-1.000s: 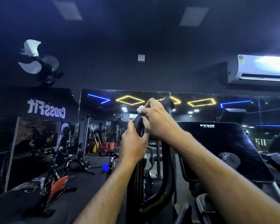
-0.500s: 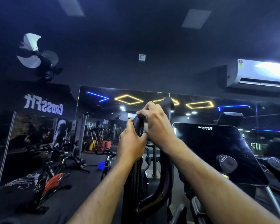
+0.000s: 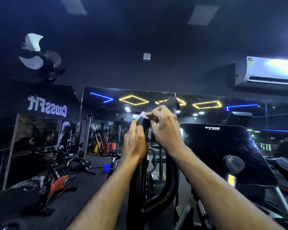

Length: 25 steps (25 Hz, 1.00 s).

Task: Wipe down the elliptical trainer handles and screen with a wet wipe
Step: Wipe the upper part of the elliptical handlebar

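1. Mirrors (image 3: pixel 106 130) line the dark gym wall at twelve o'clock.
2. Left hand (image 3: pixel 134 146) grips the handle (image 3: pixel 171 103).
3. Right hand (image 3: pixel 165 130) pinches a wipe (image 3: pixel 143 114) against the handle.
4. Screen (image 3: pixel 223 151) sits at three o'clock.

The right hand (image 3: pixel 165 130) hides most of the wet wipe (image 3: pixel 143 115); the handle (image 3: pixel 170 103) base leaves the frame.
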Each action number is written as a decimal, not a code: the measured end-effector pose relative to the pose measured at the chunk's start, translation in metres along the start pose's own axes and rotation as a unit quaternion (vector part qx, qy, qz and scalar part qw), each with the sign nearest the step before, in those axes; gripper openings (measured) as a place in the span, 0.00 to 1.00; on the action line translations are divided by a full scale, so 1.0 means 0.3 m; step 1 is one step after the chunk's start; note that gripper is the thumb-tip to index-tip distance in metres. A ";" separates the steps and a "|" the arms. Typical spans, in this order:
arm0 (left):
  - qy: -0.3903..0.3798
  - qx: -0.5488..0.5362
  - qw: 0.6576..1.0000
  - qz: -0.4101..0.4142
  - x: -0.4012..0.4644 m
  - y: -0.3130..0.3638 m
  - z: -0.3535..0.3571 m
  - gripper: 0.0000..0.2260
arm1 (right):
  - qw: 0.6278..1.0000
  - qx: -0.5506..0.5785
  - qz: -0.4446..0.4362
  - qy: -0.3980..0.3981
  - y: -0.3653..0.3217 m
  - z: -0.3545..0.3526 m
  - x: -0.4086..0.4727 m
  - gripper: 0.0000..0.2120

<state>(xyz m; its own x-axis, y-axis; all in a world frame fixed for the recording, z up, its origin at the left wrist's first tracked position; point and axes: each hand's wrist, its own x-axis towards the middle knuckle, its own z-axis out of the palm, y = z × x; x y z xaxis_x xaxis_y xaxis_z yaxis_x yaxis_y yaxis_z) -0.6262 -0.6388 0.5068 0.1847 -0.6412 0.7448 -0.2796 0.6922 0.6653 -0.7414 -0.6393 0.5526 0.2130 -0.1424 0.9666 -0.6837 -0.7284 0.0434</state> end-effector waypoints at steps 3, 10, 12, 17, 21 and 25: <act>0.001 -0.006 1.000 -0.003 -0.013 0.010 0.003 0.15 | 0.998 0.058 0.020 -0.029 0.039 -0.075 0.004 0.09; -0.019 -0.191 0.965 -0.176 -0.115 -0.056 -0.033 0.25 | 0.988 0.025 0.116 0.098 -0.020 0.026 -0.020 0.08; 0.002 -0.176 0.967 -0.184 -0.150 -0.093 -0.013 0.32 | 0.992 0.041 0.105 0.060 -0.024 0.037 -0.055 0.08; 0.027 -0.128 0.977 -0.171 -0.162 -0.120 0.020 0.38 | 0.993 0.084 0.073 -0.049 0.039 -0.067 -0.035 0.07; 0.041 -0.119 0.978 -0.163 -0.177 -0.114 0.023 0.41 | 0.988 0.061 0.119 0.078 0.016 0.001 -0.029 0.08; 0.061 -0.108 0.977 -0.174 -0.172 -0.135 0.021 0.42 | 0.987 0.095 0.121 0.056 -0.034 0.058 -0.128 0.07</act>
<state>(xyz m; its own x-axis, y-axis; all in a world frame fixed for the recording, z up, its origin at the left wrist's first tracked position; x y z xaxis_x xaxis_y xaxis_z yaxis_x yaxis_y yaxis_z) -0.6304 -0.6359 0.4410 0.3470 -0.8152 0.4638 0.0221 0.5015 0.8649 -0.7305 -0.6381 0.5107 -0.0267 -0.2598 0.9653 -0.5604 -0.7957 -0.2297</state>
